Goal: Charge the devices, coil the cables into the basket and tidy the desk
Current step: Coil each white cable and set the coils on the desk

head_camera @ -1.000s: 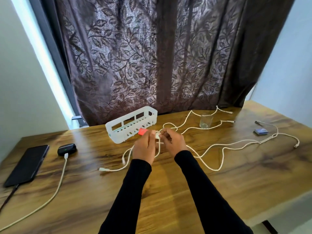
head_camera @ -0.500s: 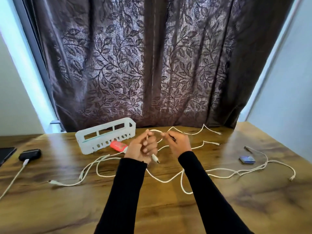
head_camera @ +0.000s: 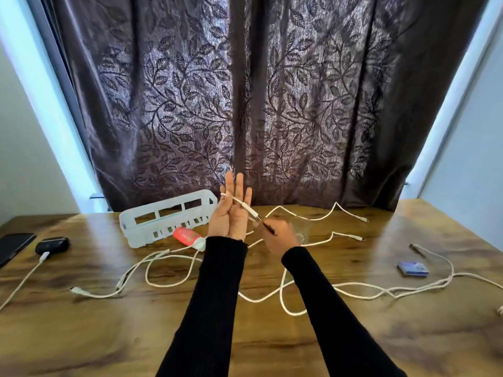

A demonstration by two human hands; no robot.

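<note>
My left hand (head_camera: 232,212) is raised, palm toward me and fingers straight up, with a white cable end (head_camera: 243,206) laid across the fingers and looped behind them. My right hand (head_camera: 279,236) is lower, to its right, with fingers curled round the same cable. Several white cables (head_camera: 168,270) sprawl over the wooden desk (head_camera: 109,336). The white slotted basket (head_camera: 166,220) stands behind my left hand. At far left a black phone (head_camera: 13,247) and a black earbuds case (head_camera: 51,244) lie with a cable plugged into the case.
A red-pink small device (head_camera: 186,236) lies in front of the basket. A clear glass (head_camera: 300,229) stands behind my right hand. A small blue item (head_camera: 412,268) lies at the right. A dark leaf-patterned curtain (head_camera: 245,104) hangs behind the desk.
My left hand has lifted and straightened its fingers, the cable now lying across them. My right hand has dropped lower and to the right. The view has tilted upward.
</note>
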